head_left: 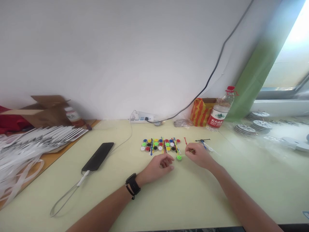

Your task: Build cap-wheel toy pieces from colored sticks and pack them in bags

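Note:
My left hand (pixel 160 166) rests on the pale table with its fingers curled in loosely, and I see nothing in it. A small green round piece (pixel 179 157) lies just right of its fingertips. My right hand (pixel 198 155) is pinched on a thin light stick (pixel 185 155) that reaches toward the green piece. Behind both hands sits a cluster of small coloured round pieces (pixel 159 145) in rows, with coloured sticks laid across them. A red stick (pixel 185 140) and a dark blue stick piece (pixel 202 141) lie loose to the right of the cluster.
A black phone (pixel 98 156) on a white cable lies to the left. White strips (pixel 29 141) pile at far left by a cardboard box (pixel 45 111). A water bottle (pixel 220 112), an orange striped bag (pixel 200 112) and a power strip (pixel 142 118) stand by the wall. Stacked discs (pixel 253 124) are at right.

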{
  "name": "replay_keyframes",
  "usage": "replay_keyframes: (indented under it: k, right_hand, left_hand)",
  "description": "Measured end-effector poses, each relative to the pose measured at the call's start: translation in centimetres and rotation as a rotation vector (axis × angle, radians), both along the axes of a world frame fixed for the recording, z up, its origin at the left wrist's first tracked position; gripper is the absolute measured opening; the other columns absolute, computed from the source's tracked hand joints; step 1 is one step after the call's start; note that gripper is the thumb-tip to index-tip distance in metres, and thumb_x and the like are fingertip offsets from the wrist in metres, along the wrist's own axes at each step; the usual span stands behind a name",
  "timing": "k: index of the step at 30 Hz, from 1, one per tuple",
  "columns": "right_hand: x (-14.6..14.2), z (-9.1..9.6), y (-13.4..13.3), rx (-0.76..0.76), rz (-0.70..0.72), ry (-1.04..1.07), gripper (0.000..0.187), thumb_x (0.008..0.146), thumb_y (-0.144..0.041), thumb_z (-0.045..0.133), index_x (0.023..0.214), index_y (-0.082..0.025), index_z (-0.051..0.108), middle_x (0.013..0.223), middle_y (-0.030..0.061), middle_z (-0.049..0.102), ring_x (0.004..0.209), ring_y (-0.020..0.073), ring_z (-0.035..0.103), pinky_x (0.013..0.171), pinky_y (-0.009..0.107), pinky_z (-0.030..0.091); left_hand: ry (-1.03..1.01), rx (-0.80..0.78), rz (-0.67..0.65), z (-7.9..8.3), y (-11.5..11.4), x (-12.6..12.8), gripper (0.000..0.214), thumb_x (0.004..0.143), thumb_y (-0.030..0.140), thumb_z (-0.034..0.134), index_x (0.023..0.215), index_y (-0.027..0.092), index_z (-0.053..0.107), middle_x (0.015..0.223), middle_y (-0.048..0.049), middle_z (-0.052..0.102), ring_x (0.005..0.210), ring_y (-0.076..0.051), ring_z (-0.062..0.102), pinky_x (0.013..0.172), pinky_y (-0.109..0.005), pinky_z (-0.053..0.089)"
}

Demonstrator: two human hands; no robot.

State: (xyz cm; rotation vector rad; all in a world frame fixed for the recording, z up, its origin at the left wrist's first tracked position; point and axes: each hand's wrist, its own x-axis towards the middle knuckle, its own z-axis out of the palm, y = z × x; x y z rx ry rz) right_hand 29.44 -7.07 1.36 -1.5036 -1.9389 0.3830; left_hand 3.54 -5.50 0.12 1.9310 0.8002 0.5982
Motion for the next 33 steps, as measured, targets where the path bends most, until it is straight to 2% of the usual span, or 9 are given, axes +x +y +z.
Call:
replay_keyframes:
  k: [4, 9, 12, 16, 18, 21, 25, 28, 33]
  right_hand:
    - [-1.0, -0.3, -0.2, -0.076, 0.083, 0.083, 0.014, 0.076, -0.017, 0.049, 0.064, -0.02, 0.055, 0.065, -0.0003, 0.061, 0.063, 0.0149, 0.051, 0.059, 0.027, 0.036]
    - [-1.7, -0.4, -0.4, -0.13, 0.141, 0.141, 0.015, 0.077, -0.015, 0.049, 0.068, -0.02, 0.059, 0.069, -0.0003, 0.063, 0.063, 0.0145, 0.051, 0.06, 0.027, 0.037]
    - [-2.1, -0.8, -0.5, -0.175, 0.181, 0.177, 0.015, 0.079, -0.016, 0.05, 0.071, -0.019, 0.062, 0.069, -0.0003, 0.063, 0.062, 0.0143, 0.051, 0.058, 0.026, 0.037]
    - [-2.5, -1.3, -0.5, -0.232, 0.238, 0.213, 0.016, 0.082, -0.018, 0.051, 0.074, -0.019, 0.064, 0.071, -0.0002, 0.063, 0.064, 0.0146, 0.052, 0.06, 0.026, 0.039]
    - [-2.6, -1.3, -0.6, -0.252, 0.259, 0.24, 0.015, 0.085, -0.02, 0.051, 0.077, -0.019, 0.064, 0.075, 0.0006, 0.064, 0.067, 0.0153, 0.053, 0.062, 0.026, 0.041]
    - [-2.7, -0.8, -0.8, -0.271, 0.286, 0.276, 0.016, 0.091, -0.025, 0.05, 0.086, -0.02, 0.064, 0.078, 0.0008, 0.063, 0.07, 0.0158, 0.053, 0.062, 0.026, 0.041]
    - [-3.1, 0.0, -1.2, -0.302, 0.312, 0.289, 0.02, 0.096, -0.033, 0.05, 0.101, -0.022, 0.066, 0.084, 0.0012, 0.064, 0.066, 0.0148, 0.049, 0.059, 0.026, 0.039]
    - [-3.4, 0.4, -1.5, -0.335, 0.341, 0.328, 0.023, 0.098, -0.036, 0.05, 0.105, -0.024, 0.068, 0.093, 0.0028, 0.066, 0.071, 0.0154, 0.051, 0.061, 0.026, 0.04]
    - [-3.5, 0.3, -1.6, -0.455, 0.375, 0.474, 0.022, 0.096, -0.038, 0.057, 0.109, -0.022, 0.067, 0.081, -0.0004, 0.059, 0.067, 0.0132, 0.049, 0.061, 0.026, 0.037]
  left_hand:
    - [0.048, 0.138, 0.006, -0.1, -0.3, 0.0, 0.042, 0.086, 0.034, 0.071, 0.127, 0.025, 0.065, 0.118, -0.0088, 0.061, 0.091, -0.018, 0.06, 0.077, -0.031, 0.054]
    - [0.084, 0.219, -0.017, -0.3, -0.5, 0.0, 0.031, 0.091, 0.032, 0.064, 0.122, 0.024, 0.066, 0.111, -0.0078, 0.062, 0.089, -0.018, 0.06, 0.079, -0.032, 0.054]
    - [0.067, 0.229, -0.013, -0.4, -0.5, -0.1, 0.035, 0.092, 0.03, 0.063, 0.127, 0.026, 0.063, 0.12, -0.0088, 0.062, 0.093, -0.02, 0.061, 0.079, -0.032, 0.055]
    - [0.065, 0.302, -0.056, 0.0, -0.7, -0.2, 0.051, 0.091, 0.027, 0.065, 0.142, 0.032, 0.055, 0.142, -0.0084, 0.056, 0.125, -0.027, 0.054, 0.103, -0.041, 0.049]
    - [0.061, 0.321, -0.085, 0.3, -0.8, -0.2, 0.047, 0.092, 0.028, 0.066, 0.138, 0.03, 0.059, 0.135, -0.0081, 0.062, 0.129, -0.028, 0.052, 0.11, -0.043, 0.043]
    - [0.043, 0.297, -0.079, 0.6, -0.8, -0.3, 0.033, 0.093, 0.029, 0.064, 0.126, 0.028, 0.065, 0.121, -0.0075, 0.068, 0.118, -0.026, 0.059, 0.104, -0.04, 0.046]
    - [0.029, 0.29, -0.075, 0.8, -0.8, -0.2, 0.022, 0.093, 0.028, 0.064, 0.115, 0.026, 0.067, 0.113, -0.0074, 0.07, 0.109, -0.025, 0.062, 0.098, -0.038, 0.048]
    - [0.032, 0.299, -0.081, 0.8, -0.8, -0.2, 0.019, 0.093, 0.027, 0.064, 0.112, 0.025, 0.068, 0.109, -0.0071, 0.071, 0.106, -0.024, 0.062, 0.095, -0.037, 0.049]
    - [0.058, 0.296, -0.07, 0.7, -0.8, -0.1, 0.018, 0.095, 0.03, 0.062, 0.112, 0.024, 0.067, 0.107, -0.0076, 0.069, 0.102, -0.024, 0.062, 0.089, -0.035, 0.05]
